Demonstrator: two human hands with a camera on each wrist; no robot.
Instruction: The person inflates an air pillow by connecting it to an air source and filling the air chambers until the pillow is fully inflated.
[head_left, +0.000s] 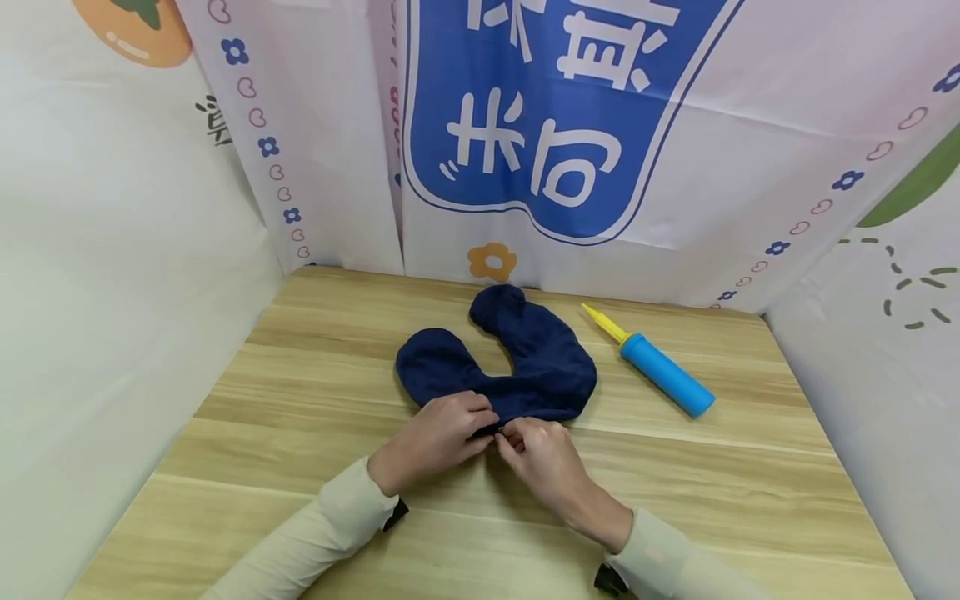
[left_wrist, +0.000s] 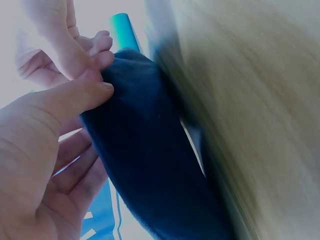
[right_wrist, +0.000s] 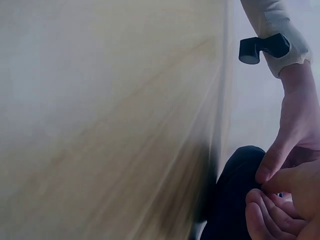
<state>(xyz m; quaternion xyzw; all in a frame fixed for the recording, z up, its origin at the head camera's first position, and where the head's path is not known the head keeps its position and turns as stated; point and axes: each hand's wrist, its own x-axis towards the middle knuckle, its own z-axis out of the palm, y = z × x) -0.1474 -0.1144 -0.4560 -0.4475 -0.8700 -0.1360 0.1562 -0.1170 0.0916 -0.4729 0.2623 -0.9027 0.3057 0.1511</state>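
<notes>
A dark navy U-shaped neck pillow with a plush-looking cover lies on the table, its curved side nearest me. My left hand pinches the pillow's near edge between thumb and fingers. Right beside it, my right hand pinches something small at the same edge, which the fingers mostly hide. In the left wrist view, both thumbs meet at the border of the dark fabric. The right wrist view shows the fingertips close together over the pillow.
A blue hand pump with a yellow nozzle lies right of the pillow on the wood-grain table. Printed white sheets stand along the table's back and sides. Dark wrist-camera mounts sit at both cuffs.
</notes>
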